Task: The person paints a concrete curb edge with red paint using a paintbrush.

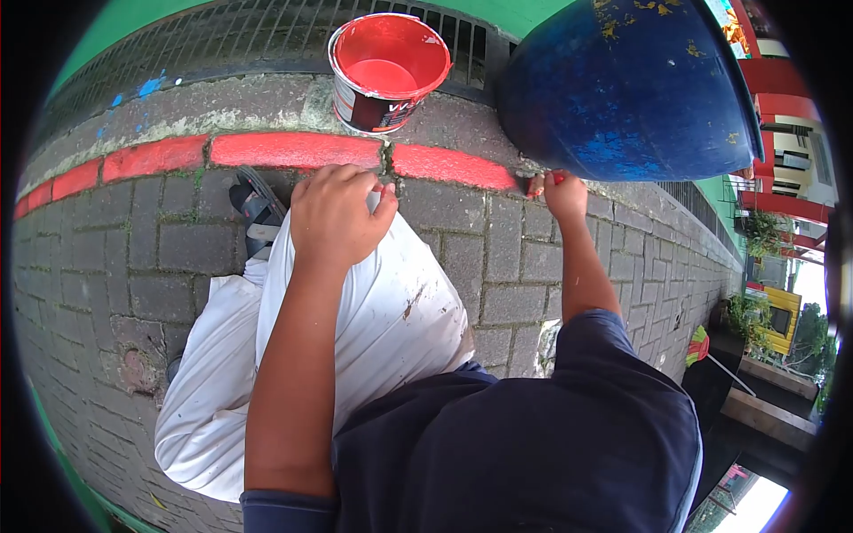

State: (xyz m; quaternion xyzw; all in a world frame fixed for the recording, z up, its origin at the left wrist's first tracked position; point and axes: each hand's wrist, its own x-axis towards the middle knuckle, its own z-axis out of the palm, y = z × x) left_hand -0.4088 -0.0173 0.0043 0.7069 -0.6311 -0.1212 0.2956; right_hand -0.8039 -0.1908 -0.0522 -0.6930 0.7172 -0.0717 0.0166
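My right hand is closed on a paintbrush, mostly hidden by the fingers, with its bristles at the right end of the red-painted kerb edge. Resting on the knee of my white trousers, my left hand holds nothing, its fingers loosely bent and partly apart. A bucket of red paint stands upright on the concrete strip beyond the kerb edge, above my left hand in view.
A large blue pot stands close beyond my right hand. Behind the bucket runs a metal drain grate. Grey paving blocks lie under me, and my sandalled foot is near the kerb. Blue paint spots mark the concrete.
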